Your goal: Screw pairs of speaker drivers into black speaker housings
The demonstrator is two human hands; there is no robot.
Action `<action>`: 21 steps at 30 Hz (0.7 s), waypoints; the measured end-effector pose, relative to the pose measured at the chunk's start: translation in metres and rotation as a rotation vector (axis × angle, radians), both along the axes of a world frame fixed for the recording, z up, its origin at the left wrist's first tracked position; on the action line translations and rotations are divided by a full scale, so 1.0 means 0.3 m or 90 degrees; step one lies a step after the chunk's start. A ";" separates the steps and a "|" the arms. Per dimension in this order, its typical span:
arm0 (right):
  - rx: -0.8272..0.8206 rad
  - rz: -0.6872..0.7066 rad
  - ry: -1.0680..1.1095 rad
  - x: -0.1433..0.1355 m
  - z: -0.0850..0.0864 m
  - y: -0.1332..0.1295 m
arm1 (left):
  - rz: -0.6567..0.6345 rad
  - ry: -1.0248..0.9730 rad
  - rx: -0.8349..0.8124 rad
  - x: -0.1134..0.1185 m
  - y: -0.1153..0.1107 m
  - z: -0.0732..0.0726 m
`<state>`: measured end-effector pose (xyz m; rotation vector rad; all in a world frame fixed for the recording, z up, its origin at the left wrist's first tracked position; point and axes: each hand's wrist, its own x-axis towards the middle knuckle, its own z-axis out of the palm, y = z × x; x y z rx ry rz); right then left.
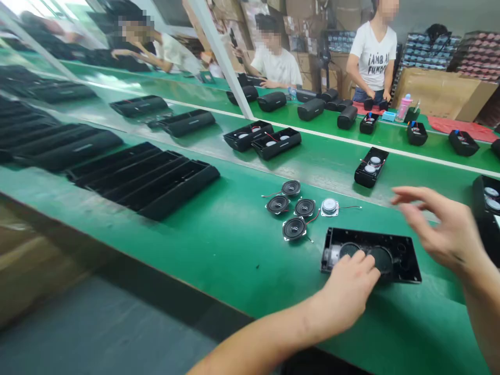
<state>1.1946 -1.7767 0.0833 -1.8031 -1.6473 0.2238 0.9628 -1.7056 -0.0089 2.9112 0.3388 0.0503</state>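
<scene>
Step in hand, by the look of it: steadying an open, rectangular, black plastic speaker housing (397,258) on the smooth green tabletop (242,250), with left hand (351,286) curled over its near wall, thumb hidden, so impossible to tell how firmly gripped. Off the housing's right end, right hand (441,224) in the air, slightly blurred, fingers loose and grasping nothing visible; past its far left corner, four round, black-coned speaker drivers (304,207) and one silver-backed driver (330,207), thin wires trailing. Calls next, probably, for a steady near wall and a free hand kept clear of those wires.
</scene>
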 end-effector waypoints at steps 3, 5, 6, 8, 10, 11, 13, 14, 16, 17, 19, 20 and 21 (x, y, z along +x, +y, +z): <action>-0.168 0.093 -0.196 -0.134 -0.058 0.267 | -0.033 0.027 -0.020 0.016 -0.091 -0.067; -0.230 0.124 -0.248 -0.207 -0.124 0.419 | -0.042 0.033 -0.030 0.034 -0.127 -0.099; -0.254 0.130 -0.271 -0.236 -0.159 0.477 | -0.044 0.033 -0.033 0.042 -0.141 -0.110; -0.289 0.119 -0.313 -0.282 -0.220 0.555 | -0.047 0.025 -0.038 0.052 -0.162 -0.123; -0.308 0.096 -0.341 -0.312 -0.261 0.597 | -0.047 0.000 -0.039 0.043 -0.174 -0.120; -0.314 0.087 -0.350 -0.321 -0.274 0.609 | -0.046 -0.019 -0.039 0.028 -0.172 -0.114; -0.327 0.079 -0.353 -0.328 -0.289 0.624 | -0.023 -0.071 -0.040 -0.026 -0.147 -0.096; -0.334 0.078 -0.347 -0.326 -0.293 0.629 | 0.008 -0.100 -0.039 -0.064 -0.119 -0.087; -0.352 0.073 -0.323 -0.312 -0.297 0.635 | 0.129 -0.151 -0.029 -0.152 -0.027 -0.080; -0.362 0.069 -0.305 -0.302 -0.299 0.636 | 0.210 -0.169 -0.020 -0.196 0.034 -0.084; -0.376 0.057 -0.256 -0.277 -0.302 0.635 | 0.366 -0.189 -0.005 -0.272 0.170 -0.108; -0.377 0.051 -0.225 -0.262 -0.302 0.632 | 0.423 -0.188 -0.005 -0.299 0.237 -0.126; -0.371 0.045 -0.189 -0.245 -0.300 0.626 | 0.465 -0.185 -0.010 -0.318 0.298 -0.147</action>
